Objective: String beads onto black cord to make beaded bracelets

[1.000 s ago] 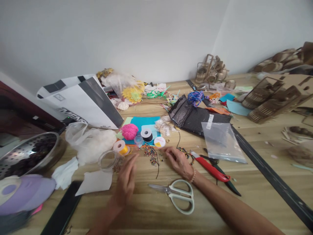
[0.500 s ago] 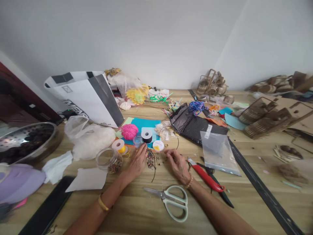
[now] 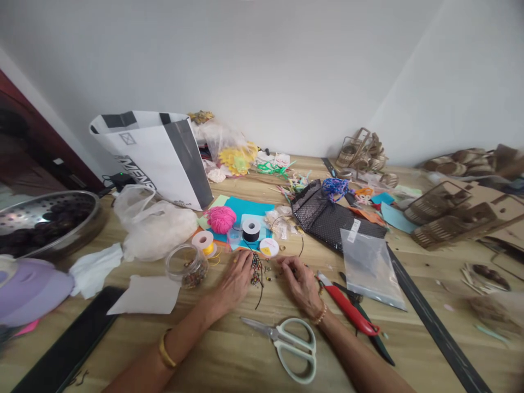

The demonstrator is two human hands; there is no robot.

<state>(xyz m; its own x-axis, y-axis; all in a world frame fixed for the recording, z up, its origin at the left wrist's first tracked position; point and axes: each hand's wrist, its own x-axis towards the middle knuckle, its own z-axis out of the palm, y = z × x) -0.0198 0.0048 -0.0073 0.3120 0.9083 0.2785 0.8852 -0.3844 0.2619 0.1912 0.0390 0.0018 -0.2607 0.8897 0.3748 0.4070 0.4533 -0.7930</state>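
Note:
My left hand (image 3: 236,279) rests palm down on the table, its fingers stretched along the left side of a small heap of multicoloured beads (image 3: 256,268). A black cord (image 3: 261,295) runs down beside the heap. Opposite, my right hand (image 3: 301,281) has its thumb and fingers drawn together near a few loose beads (image 3: 268,270); whatever sits between the fingertips is too small to make out. Just beyond the heap are a spool of black cord (image 3: 251,230) and a round white-and-yellow disc (image 3: 269,247). Scissors (image 3: 286,341) with pale green handles lie nearer me.
Left of my hands are a clear jar of beads (image 3: 192,267), a yellow thread spool (image 3: 203,241) and a plastic bag (image 3: 159,226). Pink yarn (image 3: 221,219) lies behind. On the right are a red-handled knife (image 3: 350,305), a zip bag (image 3: 372,267) and a black mesh pouch (image 3: 327,215).
The camera view has shifted and tilted slightly. My left fingertips have drawn back a little from the black cord spool. My right hand stays curled in about the same place.

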